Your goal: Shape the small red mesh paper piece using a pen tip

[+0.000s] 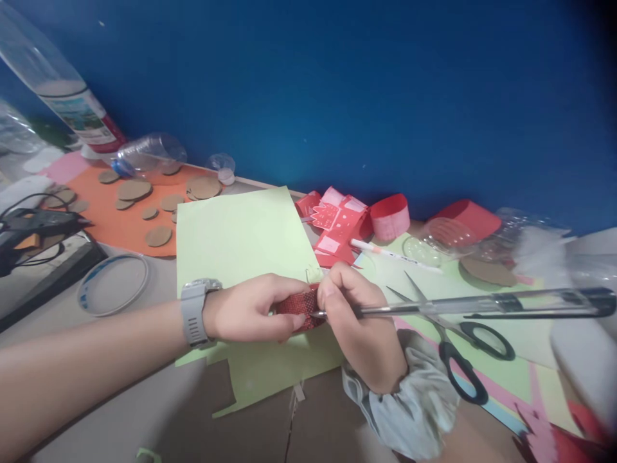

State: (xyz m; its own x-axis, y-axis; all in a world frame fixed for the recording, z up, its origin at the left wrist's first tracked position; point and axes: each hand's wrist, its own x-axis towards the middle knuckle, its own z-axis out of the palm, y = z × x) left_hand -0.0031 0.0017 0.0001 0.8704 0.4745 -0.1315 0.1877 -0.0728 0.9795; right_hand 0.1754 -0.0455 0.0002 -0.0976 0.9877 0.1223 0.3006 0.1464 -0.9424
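Observation:
My left hand point(263, 307), with a grey watch on its wrist, grips a small dark red woven-looking piece point(296, 311) between thumb and fingers. The piece's far side is partly hidden by my hands. My right hand point(359, 308) is closed round a clear ballpoint pen point(482, 305), whose long barrel points off to the right. The pen's tip meets or nearly meets the red piece; touching I cannot tell. Beneath both hands lies a light green paper sheet point(236, 238). Black-handled scissors point(448, 334) lie spread just right of my right hand.
Cardboard discs point(135, 189) lie on orange paper point(103, 222) at left, near a fallen plastic bottle point(152, 154) and a glue gun point(36, 222). A tape roll point(114, 285) is beside them. Red paper pieces point(342, 218) and a white marker point(395, 256) sit before the blue wall point(337, 96).

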